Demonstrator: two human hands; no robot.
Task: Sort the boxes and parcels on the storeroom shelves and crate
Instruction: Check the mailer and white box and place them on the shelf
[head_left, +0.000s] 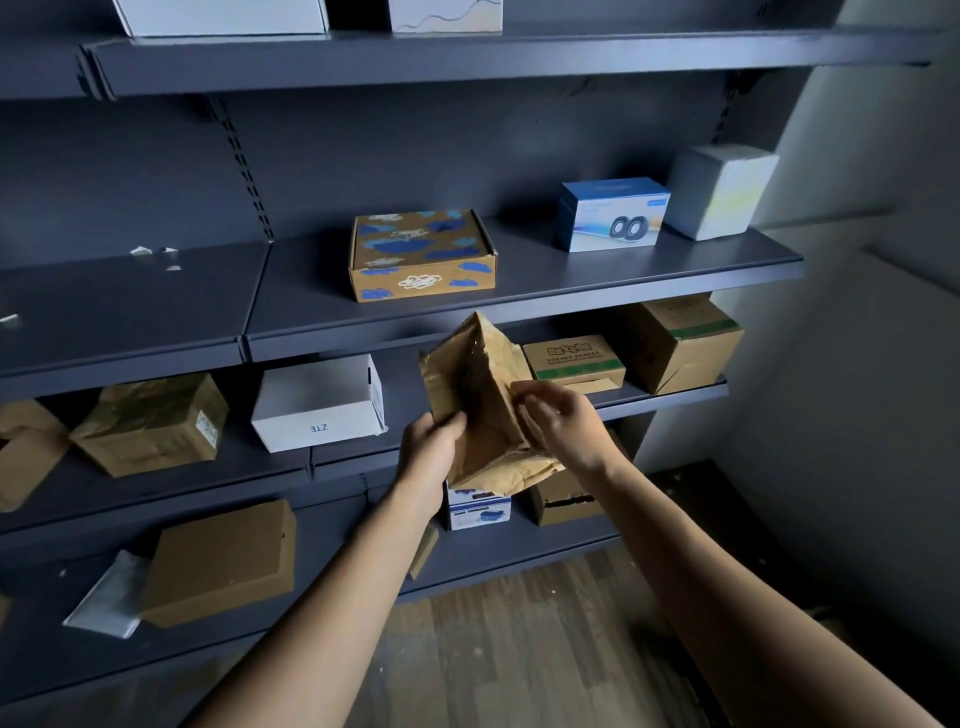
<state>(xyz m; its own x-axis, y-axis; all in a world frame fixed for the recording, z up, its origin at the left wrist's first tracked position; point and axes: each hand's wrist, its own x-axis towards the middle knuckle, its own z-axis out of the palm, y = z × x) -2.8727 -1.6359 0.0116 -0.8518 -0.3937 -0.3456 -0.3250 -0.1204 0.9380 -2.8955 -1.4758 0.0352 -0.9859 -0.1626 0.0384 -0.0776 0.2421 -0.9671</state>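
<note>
Both hands on crumpled brown paper padded parcel (480, 400), held up in front of dark grey metal shelves (519, 306).
I see my left hand (428, 457) closed on its lower left edge, right hand (558, 421) pinching the right edge with curled fingers; long axis near upright, top corner pointing up, tilted slightly left, toward the blue-blotched cardboard box (421, 254) above the hands.
</note>
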